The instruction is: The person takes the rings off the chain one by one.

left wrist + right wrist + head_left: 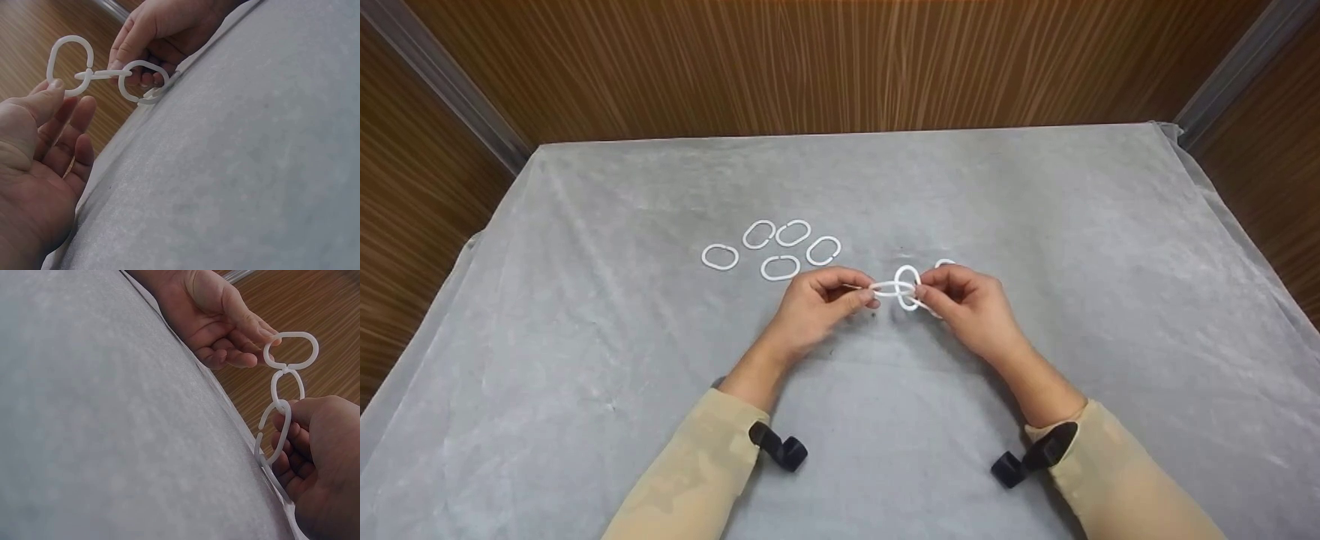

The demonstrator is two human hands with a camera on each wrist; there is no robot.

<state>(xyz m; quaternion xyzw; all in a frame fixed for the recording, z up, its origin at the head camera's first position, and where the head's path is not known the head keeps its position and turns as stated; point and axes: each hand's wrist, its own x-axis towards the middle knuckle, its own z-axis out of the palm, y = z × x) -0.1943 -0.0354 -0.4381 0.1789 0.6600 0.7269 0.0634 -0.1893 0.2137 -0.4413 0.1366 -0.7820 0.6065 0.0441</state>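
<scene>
A short chain of white oval plastic links hangs between the two hands. My left hand (826,300) pinches the end link (49,66) at its edge between thumb and forefinger, the other fingers loosely bent. Through this link passes a second link (274,387), pinched by my right hand (969,304) near its thumb tip. A third link (288,427) hangs from the second, its narrow gap facing away from the right palm. Below it, a further link (277,482) shows partly, overlapped by the right hand.
Several loose white links, one of them the leftmost link (704,257), lie on the grey cloth (622,352) to the left of the hands. Some show small gaps in their rims. A wood-grain panel (840,67) stands behind the table, with more panels at both sides.
</scene>
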